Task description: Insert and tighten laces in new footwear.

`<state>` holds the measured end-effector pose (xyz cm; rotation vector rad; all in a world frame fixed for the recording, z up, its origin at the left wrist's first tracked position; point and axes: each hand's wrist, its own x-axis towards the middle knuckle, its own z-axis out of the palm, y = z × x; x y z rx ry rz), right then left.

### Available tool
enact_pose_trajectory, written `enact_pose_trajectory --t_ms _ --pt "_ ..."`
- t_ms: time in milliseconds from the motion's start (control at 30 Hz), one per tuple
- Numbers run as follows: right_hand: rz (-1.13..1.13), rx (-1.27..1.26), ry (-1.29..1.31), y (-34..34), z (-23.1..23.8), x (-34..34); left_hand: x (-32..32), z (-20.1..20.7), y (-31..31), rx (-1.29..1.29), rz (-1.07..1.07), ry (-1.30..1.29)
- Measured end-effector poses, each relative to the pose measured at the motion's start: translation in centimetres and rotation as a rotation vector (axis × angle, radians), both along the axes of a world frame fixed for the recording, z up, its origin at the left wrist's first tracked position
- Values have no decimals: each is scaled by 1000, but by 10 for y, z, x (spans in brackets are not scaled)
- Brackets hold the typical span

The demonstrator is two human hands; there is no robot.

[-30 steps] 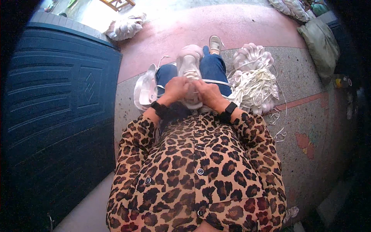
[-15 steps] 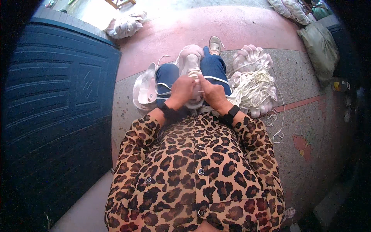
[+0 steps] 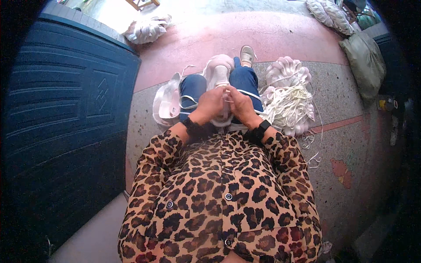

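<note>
A pale white-pink shoe upper lies between my knees, its toe end pointing away from me. Over its lacing area my left hand and my right hand meet, fingers closed and fingertips pinching a white shoelace. Lengths of white lace also run across both thighs of my jeans. The lower part of the upper is partly hidden behind my hands. Beside my left leg rests another pale upper.
To my right, a heap of loose white laces lies against a nested stack of shoe uppers. A blue panelled door stands at left. Farther off are a white bundle and a full greenish sack.
My right hand's fingers have curled in, and both hands' fingertips have come together over the lace. The whole view has shifted slightly.
</note>
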<state>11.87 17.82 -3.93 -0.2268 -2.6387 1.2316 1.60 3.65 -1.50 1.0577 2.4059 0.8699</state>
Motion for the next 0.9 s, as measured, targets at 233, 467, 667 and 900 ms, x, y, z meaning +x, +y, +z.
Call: enact_pose_trajectory --t_ms 233,467,667,900 --pt "-174 -734 51 34 98 -11 -26 51 1 -211 -183 -120" --pt "-93 -406 -284 55 76 -5 -21 18 -13 -83 -168 182" --pt "11 -739 -360 23 28 7 15 46 -48 95 -123 140" --pt "-9 -406 -262 22 21 1 33 48 -47 95 -268 255"
